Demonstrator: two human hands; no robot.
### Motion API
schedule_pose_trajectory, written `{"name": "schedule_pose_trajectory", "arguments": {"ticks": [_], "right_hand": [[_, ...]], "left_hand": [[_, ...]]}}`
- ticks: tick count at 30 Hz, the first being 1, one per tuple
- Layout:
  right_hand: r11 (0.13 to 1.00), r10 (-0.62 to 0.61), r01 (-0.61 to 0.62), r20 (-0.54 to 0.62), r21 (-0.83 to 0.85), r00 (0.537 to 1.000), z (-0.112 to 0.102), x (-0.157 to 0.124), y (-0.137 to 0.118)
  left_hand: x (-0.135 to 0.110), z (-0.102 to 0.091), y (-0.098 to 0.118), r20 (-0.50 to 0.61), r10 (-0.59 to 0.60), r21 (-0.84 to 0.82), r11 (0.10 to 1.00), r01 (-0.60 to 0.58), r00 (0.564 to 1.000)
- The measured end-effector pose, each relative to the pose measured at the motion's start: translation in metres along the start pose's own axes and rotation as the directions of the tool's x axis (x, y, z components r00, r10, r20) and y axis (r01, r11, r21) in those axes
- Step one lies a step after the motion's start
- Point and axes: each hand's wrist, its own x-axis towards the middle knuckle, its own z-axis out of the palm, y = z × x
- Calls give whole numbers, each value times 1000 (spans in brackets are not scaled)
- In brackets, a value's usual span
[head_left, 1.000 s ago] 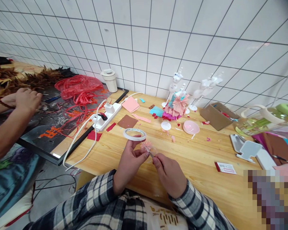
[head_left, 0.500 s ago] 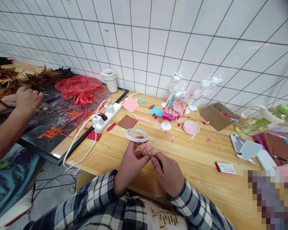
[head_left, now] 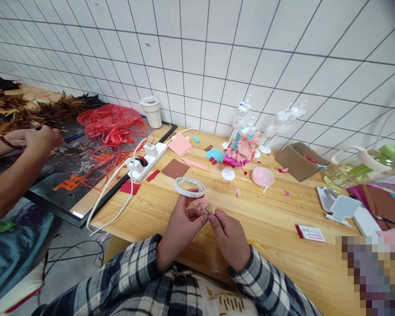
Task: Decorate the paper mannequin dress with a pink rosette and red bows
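Note:
My left hand (head_left: 184,228) is closed, with a roll of clear tape (head_left: 187,193) looped over its fingers. A small pink pleated paper rosette (head_left: 201,202) sits at its fingertips, just under the roll. In my right hand (head_left: 232,239) is a slim pointed metal tool (head_left: 207,211), its silver tip showing and its handle mostly hidden in the fist. The tip is close to the left thumb and the rosette. A thin pale strip curves up beside the right fingertips. Both hands are close together above the wooden table's (head_left: 270,245) front edge.
Ahead stands a small figure in a ruffled paper dress (head_left: 245,149), near white mannequins (head_left: 242,114). Around lie a pink bowl (head_left: 262,177), paper squares (head_left: 175,168), a power strip (head_left: 148,161), a cardboard box (head_left: 298,162) and a bottle (head_left: 365,164). At left, another person's hands (head_left: 42,140) work by feathers.
My right hand has shifted slightly left and down, and a thin pale strip now curves beside it. The tape roll has moved slightly right. The other person's hands have moved.

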Motion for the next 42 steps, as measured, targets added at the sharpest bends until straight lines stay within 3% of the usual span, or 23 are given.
{"name": "schedule_pose_trajectory", "arguments": {"ticks": [4, 8, 15, 17, 19, 22, 24, 26, 31, 38, 42], "right_hand": [[999, 20, -22, 52, 39, 998, -6, 3, 0], [998, 8, -23, 211, 66, 977, -31, 5, 5], [949, 246, -154, 341, -275, 907, -95, 1, 20], [922, 293, -197, 271, -333, 917, -106, -2, 22], [930, 271, -241, 73, -276, 960, -111, -4, 22], [993, 107, -112, -154, -29, 982, -102, -2, 14], [996, 1, 11, -133, 85, 991, -89, 2, 8], [987, -45, 52, -47, 153, 998, -73, 7, 2], [964, 39, -67, 113, 257, 993, -44, 17, -3], [932, 175, -221, 177, 286, 969, -32, 25, 5], [881, 202, -259, 181, 395, 963, -28, 29, 9]], "left_hand": [[0, 0, 1, 24, -10, -25, 1000, 11, 1000], [1, -3, -1, 42, -32, -44, 998, 34, 999], [4, -5, -3, 96, -22, -98, 995, 31, 995], [5, -5, -1, 98, 2, -118, 993, 10, 995], [5, -5, 2, 92, 16, -108, 994, -6, 996], [3, -2, 5, 101, 16, -63, 998, -10, 995], [2, 0, 6, 122, 7, -41, 999, -2, 992], [0, 1, 6, 144, 2, -31, 1000, 2, 990], [-2, -2, 5, 185, 4, 11, 1000, -6, 983], [-3, -3, 4, 188, -2, 67, 998, -10, 982], [-2, -4, 3, 204, -25, 121, 993, 0, 979]]}}
